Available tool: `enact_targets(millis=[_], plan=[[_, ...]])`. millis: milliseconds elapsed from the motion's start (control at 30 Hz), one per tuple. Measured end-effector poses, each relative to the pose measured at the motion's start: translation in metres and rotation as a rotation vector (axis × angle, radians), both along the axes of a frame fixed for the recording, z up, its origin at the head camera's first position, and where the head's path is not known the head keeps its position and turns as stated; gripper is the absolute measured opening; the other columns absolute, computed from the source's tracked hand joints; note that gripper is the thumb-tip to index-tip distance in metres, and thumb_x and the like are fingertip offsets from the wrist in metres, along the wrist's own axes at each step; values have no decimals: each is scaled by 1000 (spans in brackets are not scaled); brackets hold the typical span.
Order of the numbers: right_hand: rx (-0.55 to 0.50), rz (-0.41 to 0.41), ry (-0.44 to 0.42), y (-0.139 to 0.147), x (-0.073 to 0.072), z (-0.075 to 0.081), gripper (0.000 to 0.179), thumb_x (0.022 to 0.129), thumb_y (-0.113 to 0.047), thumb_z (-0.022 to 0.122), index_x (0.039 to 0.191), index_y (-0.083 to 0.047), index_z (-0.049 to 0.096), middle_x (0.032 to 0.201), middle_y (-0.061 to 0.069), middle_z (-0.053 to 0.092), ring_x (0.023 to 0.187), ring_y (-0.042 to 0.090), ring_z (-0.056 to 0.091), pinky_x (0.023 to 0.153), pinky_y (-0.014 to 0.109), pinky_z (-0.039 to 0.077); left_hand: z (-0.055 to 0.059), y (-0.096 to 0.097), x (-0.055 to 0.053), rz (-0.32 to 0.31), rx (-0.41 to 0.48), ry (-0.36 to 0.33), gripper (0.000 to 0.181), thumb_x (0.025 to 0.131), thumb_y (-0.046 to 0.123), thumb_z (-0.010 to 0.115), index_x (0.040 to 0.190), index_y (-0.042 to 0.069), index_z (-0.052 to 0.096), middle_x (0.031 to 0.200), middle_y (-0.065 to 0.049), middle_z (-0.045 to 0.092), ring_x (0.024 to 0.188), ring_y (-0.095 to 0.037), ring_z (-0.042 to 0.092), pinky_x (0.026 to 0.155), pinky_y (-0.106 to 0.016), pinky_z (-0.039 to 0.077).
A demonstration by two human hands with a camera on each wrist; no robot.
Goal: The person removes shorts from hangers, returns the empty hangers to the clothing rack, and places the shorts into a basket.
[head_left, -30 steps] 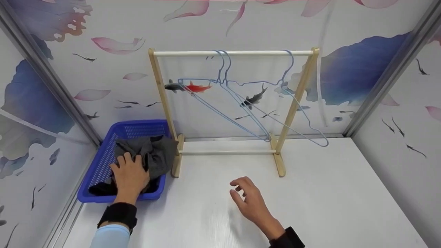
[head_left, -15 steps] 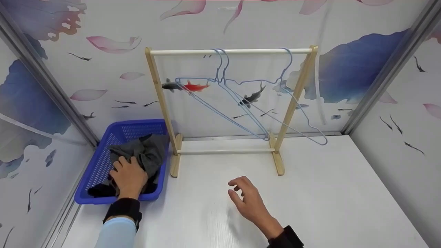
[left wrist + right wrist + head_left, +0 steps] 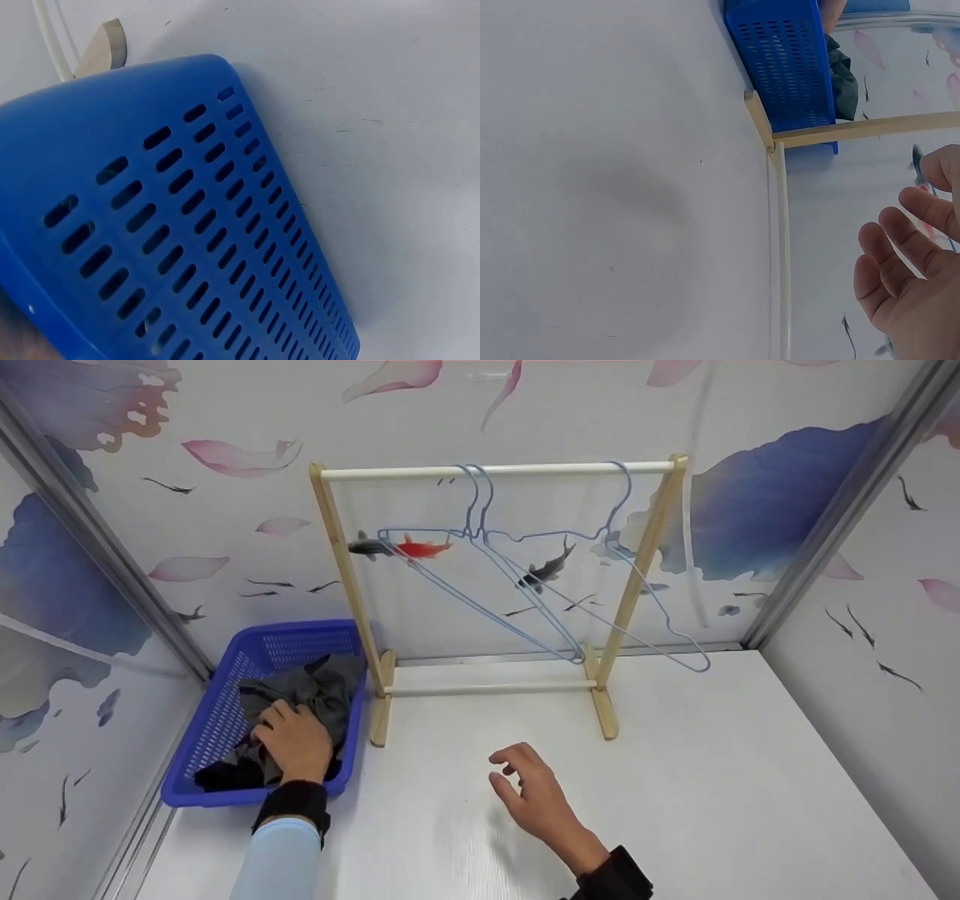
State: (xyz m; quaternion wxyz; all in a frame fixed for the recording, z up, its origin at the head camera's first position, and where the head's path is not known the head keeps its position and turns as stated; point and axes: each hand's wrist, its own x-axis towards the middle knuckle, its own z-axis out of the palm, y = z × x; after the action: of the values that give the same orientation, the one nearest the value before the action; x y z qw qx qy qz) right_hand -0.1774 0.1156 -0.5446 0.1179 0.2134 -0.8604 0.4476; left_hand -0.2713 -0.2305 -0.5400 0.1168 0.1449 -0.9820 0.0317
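My left hand [image 3: 296, 740] rests on dark grey clothing [image 3: 322, 682] inside the blue plastic basket [image 3: 184, 765] at the left. Its fingers bend down onto the cloth; the thumb and underside are hidden, so I cannot tell whether fabric is pinched. Black cloth [image 3: 229, 776] lies at the basket's near left corner. In the left wrist view the basket's slotted outer wall [image 3: 195, 202] fills much of the picture. My right hand [image 3: 534, 799] hovers over the white table, fingers loosely bent and holding nothing; the right wrist view shows those fingers [image 3: 896, 255] apart from anything.
A small wooden rack [image 3: 360, 600] with white rods stands behind the hands, just right of the basket. Light blue wire hangers [image 3: 555, 641] hang from its top rod. Printed wall panels enclose the white table [image 3: 712, 765] at the back and sides.
The grey clothing has sunk and drawn back from the rack's left post. My left hand has moved right and slightly nearer over it. The right hand has hardly moved; the view shifted slightly.
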Motion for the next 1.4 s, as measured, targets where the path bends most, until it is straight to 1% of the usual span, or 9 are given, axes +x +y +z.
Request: enact_targets(millis=[167, 267, 367, 567, 633, 833, 1033, 1167, 1400], plan=[[1, -2, 10, -1, 0, 0, 15, 100, -8, 65, 114, -12, 66, 112, 2, 64, 93, 22, 64, 74, 29, 51, 0, 4, 2, -19, -58, -19, 39, 107, 17, 49, 125, -15, 60, 128, -40, 47, 120, -54, 47, 93, -67, 42], [-1, -3, 6, 0, 1, 0, 15, 100, -8, 65, 114, -12, 66, 111, 1, 64, 93, 20, 64, 74, 29, 51, 3, 2, 5, -51, -34, -45, 38, 107, 15, 47, 125, -17, 57, 128, -42, 45, 120, -56, 45, 93, -69, 42], [-4, -1, 3, 0, 1, -1, 14, 99, -8, 66, 113, -12, 67, 111, 1, 64, 92, 23, 65, 73, 29, 51, 10, -2, 8, -94, 38, -106, 40, 108, 13, 45, 130, -20, 52, 132, -44, 40, 124, -60, 40, 95, -72, 39], [-5, 8, 19, 2, 1, -1, 14, 99, -7, 66, 112, -11, 67, 110, 2, 64, 92, 25, 65, 72, 29, 51, 31, -10, 14, -162, 246, -269, 69, 106, 24, 53, 153, -17, 24, 151, -47, 17, 138, -64, 19, 105, -77, 24], [-2, 6, 16, 2, 2, -2, 14, 99, -7, 66, 112, -11, 67, 110, 2, 64, 92, 26, 65, 73, 29, 51, 38, -12, 17, -183, 294, -280, 75, 105, 25, 55, 156, -15, 18, 153, -48, 13, 140, -65, 16, 106, -78, 21], [4, 4, 22, 5, 4, -1, 13, 100, -8, 65, 113, -11, 66, 110, 2, 64, 92, 24, 65, 73, 29, 51, 57, -20, 32, -223, 391, -189, 78, 102, 21, 60, 159, -9, 16, 154, -49, 3, 140, -72, 7, 106, -83, 14], [-7, -3, 44, 10, 5, -1, 13, 99, -6, 66, 111, -11, 67, 108, 2, 64, 90, 21, 64, 71, 29, 51, 69, -16, 46, -237, 363, -33, 77, 100, 23, 65, 159, -6, 25, 158, -46, 6, 142, -72, 3, 107, -84, 7], [-1, -9, 22, 14, 5, 1, 13, 99, -6, 66, 111, -11, 67, 108, 2, 65, 90, 23, 65, 72, 30, 52, 74, -6, 53, -280, 356, 27, 72, 102, 24, 64, 158, -4, 31, 159, -43, 12, 146, -66, 8, 109, -83, 8], [18, -32, 0, 24, 6, 5, 14, 99, -6, 67, 112, -10, 67, 110, 2, 65, 92, 23, 65, 73, 31, 52, 76, 13, 61, -389, 434, 131, 61, 104, 24, 63, 153, -4, 41, 157, -37, 27, 145, -56, 24, 112, -76, 18]])
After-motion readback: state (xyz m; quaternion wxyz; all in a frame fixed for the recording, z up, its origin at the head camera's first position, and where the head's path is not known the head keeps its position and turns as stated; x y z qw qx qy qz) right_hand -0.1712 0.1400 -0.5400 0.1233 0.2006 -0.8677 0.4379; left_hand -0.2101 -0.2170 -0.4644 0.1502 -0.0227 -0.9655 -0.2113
